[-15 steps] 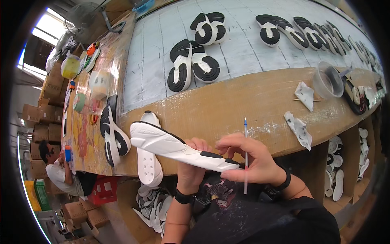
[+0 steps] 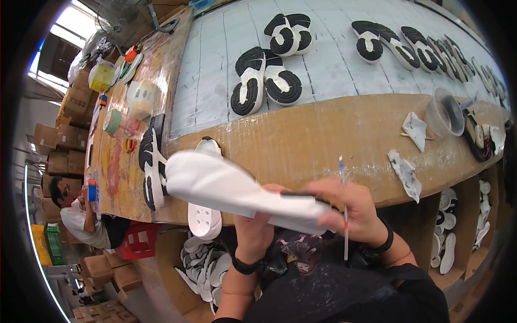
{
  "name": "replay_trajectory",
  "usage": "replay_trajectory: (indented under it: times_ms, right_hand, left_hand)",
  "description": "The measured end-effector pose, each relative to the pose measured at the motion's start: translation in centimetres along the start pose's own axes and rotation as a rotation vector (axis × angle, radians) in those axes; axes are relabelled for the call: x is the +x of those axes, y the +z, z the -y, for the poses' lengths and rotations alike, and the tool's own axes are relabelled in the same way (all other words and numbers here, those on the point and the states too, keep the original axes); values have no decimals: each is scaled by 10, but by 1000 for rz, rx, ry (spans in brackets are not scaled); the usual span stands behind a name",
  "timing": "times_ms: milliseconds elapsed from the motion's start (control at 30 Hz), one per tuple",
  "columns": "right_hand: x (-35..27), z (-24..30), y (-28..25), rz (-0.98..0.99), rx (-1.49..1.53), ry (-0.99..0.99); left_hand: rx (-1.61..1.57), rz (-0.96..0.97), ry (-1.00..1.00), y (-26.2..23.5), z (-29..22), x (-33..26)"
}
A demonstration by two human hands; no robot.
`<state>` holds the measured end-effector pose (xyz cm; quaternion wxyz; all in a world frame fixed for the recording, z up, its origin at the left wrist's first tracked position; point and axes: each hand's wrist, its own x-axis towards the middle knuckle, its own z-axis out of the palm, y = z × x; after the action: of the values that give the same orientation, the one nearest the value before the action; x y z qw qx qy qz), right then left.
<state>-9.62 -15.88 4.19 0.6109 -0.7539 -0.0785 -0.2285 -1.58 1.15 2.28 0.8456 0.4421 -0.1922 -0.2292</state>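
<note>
A white shoe sole [image 2: 215,180] with black patches, smeared by motion, is held above the table's near edge. My left hand [image 2: 254,231] grips it near its middle from below, fingers partly hidden behind it. My right hand [image 2: 353,210] pinches its right end, and a slim pen [image 2: 345,215] with a blue-and-white upper part stands upright between the fingers of that hand. Under the left part of the held sole, another white sole [image 2: 204,220] with holes lies on the table edge. Just left of it rests a black-and-white sole pair [image 2: 152,169].
Several black-and-white soles [image 2: 266,81] stand on the white lined table top [image 2: 210,70]. Right lie crumpled white cloths [image 2: 405,175] and a clear plastic tub [image 2: 446,112]. Boxes of soles [image 2: 207,269] sit below the edge. A person [image 2: 83,215] sits far left.
The held sole has turned from its side edge to show a broad, smooth white face. Both hands stay on it, and the pen remains in my right hand. The view has shifted slightly.
</note>
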Motion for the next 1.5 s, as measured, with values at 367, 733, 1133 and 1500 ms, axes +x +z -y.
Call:
replay_trajectory:
  times_ms: [367, 733, 1133, 1500]
  right_hand:
    - [13, -1, 10, -49, -479, -345]
    - [14, -8, 7, -56, -498, -241]
    - [1, -26, -11, -146, 32, 184]
    - [1, -61, -22, -216, 193, 443]
  left_hand:
    - [192, -284, -86, 25, 5, -4]
    - [219, -234, -137, 22, 14, -7]
    - [954, -147, -371, -105, -84, 35]
    - [1279, 359, -603, -35, -109, 149]
